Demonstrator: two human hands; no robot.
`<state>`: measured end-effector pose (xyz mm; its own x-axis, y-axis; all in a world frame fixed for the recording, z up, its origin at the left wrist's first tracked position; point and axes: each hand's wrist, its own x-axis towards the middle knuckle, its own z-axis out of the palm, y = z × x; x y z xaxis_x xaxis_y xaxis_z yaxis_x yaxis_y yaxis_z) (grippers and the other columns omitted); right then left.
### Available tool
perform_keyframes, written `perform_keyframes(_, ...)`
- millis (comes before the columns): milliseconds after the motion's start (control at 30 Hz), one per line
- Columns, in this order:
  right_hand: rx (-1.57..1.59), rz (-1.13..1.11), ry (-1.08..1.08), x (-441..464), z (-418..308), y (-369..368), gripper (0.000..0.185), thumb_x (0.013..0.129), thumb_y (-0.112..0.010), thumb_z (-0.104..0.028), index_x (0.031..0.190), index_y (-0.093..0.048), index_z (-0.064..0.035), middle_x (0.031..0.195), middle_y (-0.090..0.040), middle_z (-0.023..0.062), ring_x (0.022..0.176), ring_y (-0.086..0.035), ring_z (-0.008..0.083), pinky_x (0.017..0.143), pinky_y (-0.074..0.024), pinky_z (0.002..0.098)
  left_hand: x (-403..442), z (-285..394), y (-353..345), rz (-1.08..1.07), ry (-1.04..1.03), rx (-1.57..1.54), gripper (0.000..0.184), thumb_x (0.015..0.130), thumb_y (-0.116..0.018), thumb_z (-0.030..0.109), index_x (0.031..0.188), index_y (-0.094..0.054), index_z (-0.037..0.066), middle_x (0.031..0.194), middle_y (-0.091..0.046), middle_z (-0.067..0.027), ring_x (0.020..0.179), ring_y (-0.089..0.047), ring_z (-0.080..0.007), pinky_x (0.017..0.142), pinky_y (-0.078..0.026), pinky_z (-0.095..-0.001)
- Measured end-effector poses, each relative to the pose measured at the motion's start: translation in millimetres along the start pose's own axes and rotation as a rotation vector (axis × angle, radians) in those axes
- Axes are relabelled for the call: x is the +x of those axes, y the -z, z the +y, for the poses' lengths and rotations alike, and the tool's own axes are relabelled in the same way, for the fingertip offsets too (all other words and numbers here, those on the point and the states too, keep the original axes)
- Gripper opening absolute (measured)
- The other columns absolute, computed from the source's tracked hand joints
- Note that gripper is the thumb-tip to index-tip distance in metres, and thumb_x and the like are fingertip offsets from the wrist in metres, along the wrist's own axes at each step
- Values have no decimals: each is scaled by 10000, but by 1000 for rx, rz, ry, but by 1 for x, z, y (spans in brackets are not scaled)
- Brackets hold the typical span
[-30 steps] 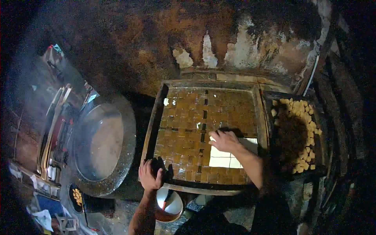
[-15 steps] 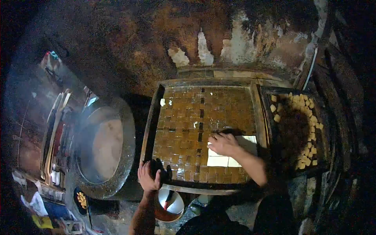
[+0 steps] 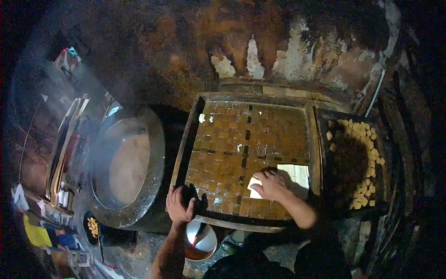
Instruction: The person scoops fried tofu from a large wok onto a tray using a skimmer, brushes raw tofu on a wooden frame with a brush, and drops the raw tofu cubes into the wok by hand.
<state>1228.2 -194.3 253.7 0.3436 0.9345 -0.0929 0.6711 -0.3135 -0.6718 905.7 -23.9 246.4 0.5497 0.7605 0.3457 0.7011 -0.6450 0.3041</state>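
A wood-framed tray with a woven brown bottom (image 3: 220,139) lies before me. White flat pieces, cut in blocks (image 3: 296,176), rest in its lower right part. Over their left end is my right hand (image 3: 270,185), fingers bent round a white piece whose edge shows beside the thumb. My left hand (image 3: 180,207) lies on the tray's lower left corner, fingers apart, holding nothing. Small white crumbs (image 3: 201,118) stick to the woven surface at the upper left.
A steaming round pan (image 3: 130,167) of cloudy liquid stands at left. To the right, a dark tray (image 3: 346,160) bears many pale cubes. Below sit a white bowl (image 3: 209,239) with a red-handled tool and a small dark pan (image 3: 86,235) of golden pieces.
My right hand has moved down a little, its fingers now round the left end of the white pieces. More of their right part shows. My left hand stays on the corner; the view has shifted slightly.
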Motion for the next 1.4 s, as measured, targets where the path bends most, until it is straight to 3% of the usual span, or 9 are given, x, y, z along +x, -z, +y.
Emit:
perform_keyframes(133, -325, -68, 200, -1, -5, 3, 503, 851, -631, -398, 1242, -515, -105, 1322, -459, 238, 1105, -518, 450, 918, -439, 524, -2, -3, -3, -9, -4, -10, 608, 810, -599, 418, 1255, -495, 16, 1234, -536, -188, 1281, -390, -402, 1069, -265, -496)
perform_keyframes(333, 355, -329, -37, 16, -23, 48, 484, 871, -605, -414, 1163, -592, -28, 1246, -555, 224, 1166, -531, 357, 979, -427, 422, -2, -10, -8, 2, -25, -29, 625, 817, -584, 445, 1261, -491, 15, 1249, -532, -187, 1285, -386, -398, 1071, -255, -494)
perform_keyframes(467, -320, -199, 71, -27, -19, -4, 671, 865, -560, -508, 1315, -473, -17, 1493, -296, 177, 1410, -182, 371, 1145, -172, 470, 0, 1, 0, 2, -21, -54, 634, 820, -570, 467, 1258, -495, 14, 1244, -537, -191, 1284, -386, -400, 1068, -257, -490)
perform_keyframes(733, -598, 137, 430, -73, -14, -35, 613, 766, -646, -495, 1288, -505, -205, 1111, -527, 65, 969, -515, 261, 740, -431, 453, 0, 9, -5, -18, -5, 49, 643, 808, -608, 464, 1259, -495, 21, 1243, -531, -203, 1285, -386, -394, 1066, -276, -490)
perform_keyframes(900, -73, 0, 86, -39, 0, -52, 549, 818, -656, -273, 1280, -445, -65, 1207, -509, 220, 1139, -509, 339, 871, -477, 488, -4, 97, -9, -178, 305, -823, 511, 878, -655, 291, 1249, -475, -11, 1206, -557, -175, 1167, -504, -281, 1015, -371, -383)
perform_keyframes(1000, 854, 4, -334, -16, -18, -56, 593, 792, -733, -218, 1277, -448, -31, 1226, -561, 186, 1164, -526, 232, 961, -437, 340, -5, 151, -15, -456, 1028, -1779, 601, 889, -554, 511, 1276, -475, 58, 1186, -569, -135, 1127, -525, -270, 989, -396, -383)
perform_keyframes(1133, 42, 218, 192, -53, -90, -16, 495, 862, -650, -256, 1270, -507, -15, 1315, -495, 219, 1236, -474, 324, 1006, -386, 401, -13, 173, -30, -497, 770, -2201, 643, 890, -373, 633, 1174, -557, 86, 1154, -601, -110, 1028, -575, -306, 897, -452, -476)
perform_keyframes(1200, 61, 451, 190, -38, -56, -20, 521, 894, -587, -339, 1278, -495, 1, 1328, -484, 213, 1252, -444, 362, 1023, -360, 452, -12, 177, -24, -273, 1148, -2266, 636, 880, -350, 647, 1162, -560, 118, 1113, -604, -108, 991, -578, -326, 806, -466, -525)
perform_keyframes(1400, 82, 536, -643, -40, 69, 27, 680, 953, -457, -363, 1468, -148, -46, 1368, -389, 310, 1284, -373, 435, 1033, -353, 484, -40, 148, -16, -404, 1088, -2360, 697, 797, -390, 737, 1188, -538, 180, 1121, -596, -105, 977, -550, -416, 744, -424, -613)
